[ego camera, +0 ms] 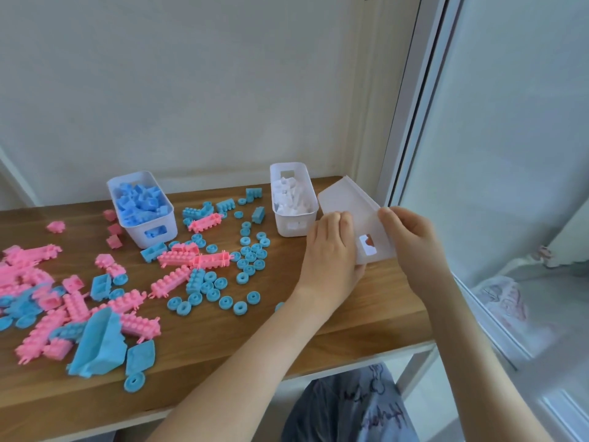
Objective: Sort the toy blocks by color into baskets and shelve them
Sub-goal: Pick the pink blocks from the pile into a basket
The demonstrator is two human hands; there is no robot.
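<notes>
My left hand (331, 247) and my right hand (409, 232) both grip an empty white basket (350, 199), tipped on its side at the table's right end. A white basket of white blocks (298, 229) stands just left of it. Further left stands a white basket of blue blocks (159, 231). Loose pink blocks (191, 258) and blue blocks (102, 342) lie scattered over the left and middle of the table. Several blue wheel rings (248, 260) lie in front of the white-block basket.
The wooden table (366, 317) ends at its right edge beside a glass door frame (424, 100). A white wall stands behind the table. Below the front edge, my lap in patterned blue fabric (357, 406) shows.
</notes>
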